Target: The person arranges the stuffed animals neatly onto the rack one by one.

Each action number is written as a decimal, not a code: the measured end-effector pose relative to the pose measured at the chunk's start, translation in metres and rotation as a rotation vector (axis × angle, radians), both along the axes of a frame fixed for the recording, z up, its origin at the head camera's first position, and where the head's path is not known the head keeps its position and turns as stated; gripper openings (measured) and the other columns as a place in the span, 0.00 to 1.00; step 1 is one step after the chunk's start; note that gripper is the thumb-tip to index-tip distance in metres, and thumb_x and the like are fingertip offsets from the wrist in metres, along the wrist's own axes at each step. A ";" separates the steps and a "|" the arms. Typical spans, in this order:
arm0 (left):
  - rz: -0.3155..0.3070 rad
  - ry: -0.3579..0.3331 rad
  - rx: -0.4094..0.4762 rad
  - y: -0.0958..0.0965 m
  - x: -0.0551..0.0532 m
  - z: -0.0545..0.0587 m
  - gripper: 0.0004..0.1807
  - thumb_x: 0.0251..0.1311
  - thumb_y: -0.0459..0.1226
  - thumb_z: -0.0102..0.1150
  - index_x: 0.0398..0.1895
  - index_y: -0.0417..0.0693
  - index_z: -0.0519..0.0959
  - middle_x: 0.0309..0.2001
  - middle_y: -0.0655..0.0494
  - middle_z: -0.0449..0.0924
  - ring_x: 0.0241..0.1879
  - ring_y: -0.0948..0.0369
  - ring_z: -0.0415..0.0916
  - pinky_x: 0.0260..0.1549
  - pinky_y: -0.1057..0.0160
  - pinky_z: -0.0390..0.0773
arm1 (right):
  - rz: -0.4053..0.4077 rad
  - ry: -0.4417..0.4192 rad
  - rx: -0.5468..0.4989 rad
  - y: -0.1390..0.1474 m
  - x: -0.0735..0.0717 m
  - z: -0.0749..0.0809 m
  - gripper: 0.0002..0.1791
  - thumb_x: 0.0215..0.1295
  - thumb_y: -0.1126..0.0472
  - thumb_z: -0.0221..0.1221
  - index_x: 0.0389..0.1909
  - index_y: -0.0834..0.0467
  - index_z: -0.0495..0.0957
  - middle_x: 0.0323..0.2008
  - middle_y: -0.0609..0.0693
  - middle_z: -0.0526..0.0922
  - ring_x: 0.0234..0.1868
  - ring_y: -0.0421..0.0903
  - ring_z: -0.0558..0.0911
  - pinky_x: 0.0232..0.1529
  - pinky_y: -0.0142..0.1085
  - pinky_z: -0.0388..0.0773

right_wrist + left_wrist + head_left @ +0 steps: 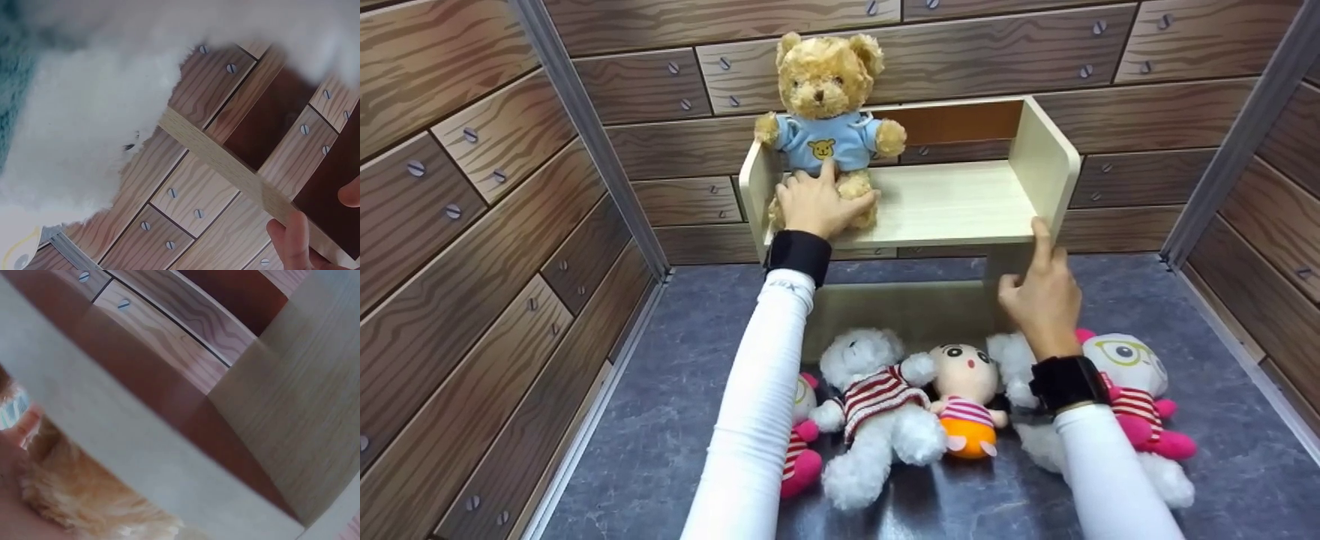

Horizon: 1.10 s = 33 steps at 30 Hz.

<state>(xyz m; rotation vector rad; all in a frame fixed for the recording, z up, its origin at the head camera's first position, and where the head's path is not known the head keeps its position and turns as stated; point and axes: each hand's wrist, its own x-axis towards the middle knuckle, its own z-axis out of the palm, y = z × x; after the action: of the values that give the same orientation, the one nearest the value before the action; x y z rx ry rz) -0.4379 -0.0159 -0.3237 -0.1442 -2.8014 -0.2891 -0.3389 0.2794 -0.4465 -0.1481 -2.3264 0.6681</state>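
Note:
A golden teddy bear (826, 82) in a blue shirt sits upright at the left end of a pale wooden shelf (952, 199). My left hand (817, 201) grips its lower front, one finger up on the belly and the thumb across a leg. In the left wrist view the bear's fur (95, 495) shows beside that hand, partly hidden by the shelf's pale board. My right hand (1044, 296) holds the shelf's front right corner, its index finger reaching up to the edge. The right wrist view shows fingers (295, 239) against the board.
Below the shelf lie a white plush bear (877, 397) in a striped sweater, a doll (967, 405) in orange and a pink plush toy (1140, 397) with yellow glasses. More plush lies partly behind my arms. Wood-patterned walls (472, 300) enclose the grey floor (660, 420).

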 end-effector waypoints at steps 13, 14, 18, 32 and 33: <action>-0.114 0.179 0.081 -0.011 0.004 -0.013 0.45 0.55 0.71 0.55 0.66 0.52 0.72 0.62 0.32 0.64 0.60 0.41 0.66 0.63 0.43 0.65 | 0.007 0.018 0.003 0.000 0.000 -0.003 0.48 0.51 0.65 0.59 0.75 0.47 0.53 0.43 0.73 0.74 0.29 0.73 0.78 0.27 0.63 0.76; -0.121 0.192 0.077 -0.012 0.005 -0.014 0.44 0.55 0.71 0.55 0.65 0.51 0.72 0.60 0.33 0.65 0.58 0.42 0.67 0.61 0.43 0.67 | 0.009 0.017 0.004 0.000 0.000 -0.003 0.48 0.51 0.65 0.59 0.75 0.47 0.53 0.43 0.73 0.74 0.29 0.72 0.78 0.26 0.63 0.76; -0.108 0.213 0.040 -0.015 0.007 -0.015 0.45 0.56 0.72 0.52 0.66 0.51 0.72 0.57 0.34 0.68 0.55 0.44 0.70 0.53 0.46 0.73 | 0.015 0.012 0.003 0.001 -0.001 -0.001 0.48 0.51 0.65 0.60 0.76 0.47 0.53 0.44 0.73 0.74 0.29 0.72 0.78 0.27 0.63 0.77; -0.096 0.230 -0.089 -0.016 0.017 -0.022 0.53 0.52 0.78 0.46 0.67 0.46 0.68 0.60 0.36 0.73 0.64 0.39 0.65 0.66 0.41 0.61 | 0.008 0.037 0.009 0.002 -0.001 -0.001 0.47 0.50 0.65 0.58 0.75 0.47 0.54 0.42 0.72 0.73 0.29 0.73 0.77 0.27 0.64 0.75; -0.105 0.236 -0.093 -0.017 0.018 -0.025 0.53 0.52 0.77 0.46 0.67 0.46 0.67 0.61 0.35 0.72 0.67 0.37 0.62 0.69 0.39 0.57 | 0.008 0.043 0.011 0.002 -0.001 -0.001 0.47 0.50 0.65 0.58 0.75 0.47 0.54 0.41 0.72 0.73 0.28 0.73 0.77 0.27 0.64 0.74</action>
<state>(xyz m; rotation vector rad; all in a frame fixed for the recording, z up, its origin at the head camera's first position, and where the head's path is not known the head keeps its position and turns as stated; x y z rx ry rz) -0.4199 -0.0327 -0.3486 -0.3254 -2.5769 -0.1543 -0.3396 0.2819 -0.4477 -0.1180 -2.2901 0.6560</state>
